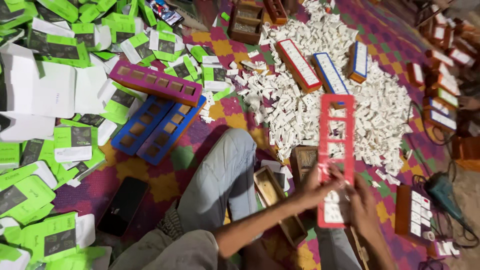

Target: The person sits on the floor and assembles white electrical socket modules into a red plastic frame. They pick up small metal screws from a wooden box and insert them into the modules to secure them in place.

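Note:
Both hands hold a long red plastic frame [336, 150] with several rectangular openings; white switch pieces sit in its near end. My left hand [312, 187] grips the frame's left edge. On the right edge, near the filled slots, rests my right hand [362, 205]. A big heap of small white switch pieces [385, 110] lies just beyond the frame on a patterned mat [165, 175]. An empty wooden box [277, 197] lies under my left forearm.
Purple [155, 82] and blue frames [155, 127] lie to the left, among many green and white cartons [50, 145]. Filled boards [299, 64] rest on the heap; more stand at the right. A black phone [122, 205] lies near my knee, a power drill [442, 192] at the right.

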Demonstrator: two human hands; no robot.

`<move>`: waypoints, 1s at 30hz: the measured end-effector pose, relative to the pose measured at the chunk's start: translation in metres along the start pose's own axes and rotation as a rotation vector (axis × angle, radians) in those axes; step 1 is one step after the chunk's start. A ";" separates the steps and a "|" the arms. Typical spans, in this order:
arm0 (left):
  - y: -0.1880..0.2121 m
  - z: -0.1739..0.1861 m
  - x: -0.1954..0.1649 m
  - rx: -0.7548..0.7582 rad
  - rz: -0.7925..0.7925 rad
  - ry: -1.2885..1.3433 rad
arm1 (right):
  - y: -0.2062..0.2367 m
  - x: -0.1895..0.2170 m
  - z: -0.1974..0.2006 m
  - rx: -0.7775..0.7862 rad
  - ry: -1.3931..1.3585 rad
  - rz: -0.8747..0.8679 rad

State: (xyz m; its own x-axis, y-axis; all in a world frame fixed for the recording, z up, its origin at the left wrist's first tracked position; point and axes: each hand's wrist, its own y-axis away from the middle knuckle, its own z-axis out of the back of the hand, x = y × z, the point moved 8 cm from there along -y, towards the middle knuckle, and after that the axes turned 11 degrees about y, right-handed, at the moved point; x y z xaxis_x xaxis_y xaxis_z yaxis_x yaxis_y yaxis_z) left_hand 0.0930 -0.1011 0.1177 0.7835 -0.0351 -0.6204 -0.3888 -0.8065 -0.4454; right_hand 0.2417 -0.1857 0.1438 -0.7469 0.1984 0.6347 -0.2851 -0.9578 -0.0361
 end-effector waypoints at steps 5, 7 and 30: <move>-0.005 0.039 -0.002 -0.042 0.099 0.089 | -0.010 0.011 -0.048 -0.015 -0.009 -0.009; 0.000 0.033 -0.012 -0.026 0.048 -0.029 | -0.004 0.006 -0.047 -0.015 0.016 -0.069; 0.008 0.062 -0.030 -0.112 0.184 0.151 | -0.029 -0.016 -0.082 0.106 -0.085 -0.130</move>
State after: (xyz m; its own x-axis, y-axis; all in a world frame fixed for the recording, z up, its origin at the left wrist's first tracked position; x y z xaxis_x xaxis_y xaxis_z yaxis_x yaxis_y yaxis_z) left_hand 0.0363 -0.0701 0.0931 0.7714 -0.2681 -0.5772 -0.4818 -0.8385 -0.2545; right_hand 0.2125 -0.1445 0.0714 -0.6531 0.3079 0.6919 -0.3075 -0.9427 0.1293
